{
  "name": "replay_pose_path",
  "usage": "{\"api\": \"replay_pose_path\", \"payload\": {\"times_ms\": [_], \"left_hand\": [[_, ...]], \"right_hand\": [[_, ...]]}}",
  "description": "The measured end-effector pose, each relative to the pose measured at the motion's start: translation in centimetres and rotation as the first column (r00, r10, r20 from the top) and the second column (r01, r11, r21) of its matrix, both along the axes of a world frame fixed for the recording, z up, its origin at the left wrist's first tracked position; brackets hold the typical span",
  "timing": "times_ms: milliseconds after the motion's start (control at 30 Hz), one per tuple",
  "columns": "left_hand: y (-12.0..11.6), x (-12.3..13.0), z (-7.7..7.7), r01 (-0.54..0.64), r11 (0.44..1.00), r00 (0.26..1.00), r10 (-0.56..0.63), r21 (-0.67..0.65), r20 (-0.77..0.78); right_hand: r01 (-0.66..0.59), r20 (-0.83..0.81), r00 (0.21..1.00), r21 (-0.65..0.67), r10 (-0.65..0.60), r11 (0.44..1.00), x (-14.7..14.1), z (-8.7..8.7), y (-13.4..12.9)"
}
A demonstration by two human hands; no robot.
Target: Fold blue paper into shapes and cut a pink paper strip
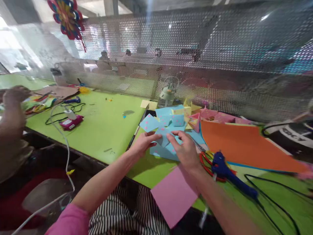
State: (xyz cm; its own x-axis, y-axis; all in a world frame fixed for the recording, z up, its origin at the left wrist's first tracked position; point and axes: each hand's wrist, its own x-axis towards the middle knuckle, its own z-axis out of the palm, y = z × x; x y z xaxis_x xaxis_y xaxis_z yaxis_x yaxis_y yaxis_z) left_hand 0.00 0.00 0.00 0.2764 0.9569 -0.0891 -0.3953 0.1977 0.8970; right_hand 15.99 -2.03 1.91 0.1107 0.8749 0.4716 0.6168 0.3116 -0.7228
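Observation:
My left hand (144, 142) pinches the left edge of a small piece of light blue paper (163, 139) between thumb and fingers. On its right edge, my right hand (185, 149) also has thumb and forefinger closed. Beneath lies a larger blue sheet (161, 152) with pink dots. Just beyond are several folded blue dotted paper pieces (149, 123). A pink paper square (172, 197) overhangs the table edge below my right wrist. Scissors with red and yellow handles (204, 162), partly covered, and a blue glue gun (231, 175) lie right of my right hand.
Orange sheets (234, 143) and folded pink papers (211, 114) are at the right. A clear bottle (167, 94) stands by the perforated metal screen (137, 68). Left are a pink power socket (71, 122), cables and another person's arm (12, 114). Dark cord (276, 199) crosses the right side.

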Motion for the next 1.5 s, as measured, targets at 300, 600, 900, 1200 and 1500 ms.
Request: {"api": "replay_pose_path", "payload": {"times_ms": [300,600,900,1200,1500], "left_hand": [[0.6,0.3,-0.6,-0.038,0.999,0.999,0.038,-0.014,0.005],[1.2,0.2,-1.4,-0.045,0.999,0.999,0.045,0.016,-0.007],[1.0,0.0,-1.1,-0.013,1.0,1.0,0.013,0.015,0.019],[1.0,-0.2,-1.3,0.06,0.998,0.997,-0.059,-0.018,0.049],[0.8,0.1,-1.0,-0.01,1.0,1.0,0.01,-0.021,0.023]], "right_hand": [[-0.004,-0.002,1.0,-0.008,0.004,1.0,-0.3,0.2,0.1],[0.005,-0.02,1.0,-0.049,-0.006,0.999,-0.6,0.1,0.2],[0.019,-0.028,0.999,-0.071,-0.021,0.997,-0.9,0.5,0.2],[0.064,-0.027,0.997,-0.079,-0.067,0.995,-0.4,1.3,0.5],[0.029,-0.001,1.0,-0.089,-0.029,0.996,-0.3,0.9,0.4]]}}
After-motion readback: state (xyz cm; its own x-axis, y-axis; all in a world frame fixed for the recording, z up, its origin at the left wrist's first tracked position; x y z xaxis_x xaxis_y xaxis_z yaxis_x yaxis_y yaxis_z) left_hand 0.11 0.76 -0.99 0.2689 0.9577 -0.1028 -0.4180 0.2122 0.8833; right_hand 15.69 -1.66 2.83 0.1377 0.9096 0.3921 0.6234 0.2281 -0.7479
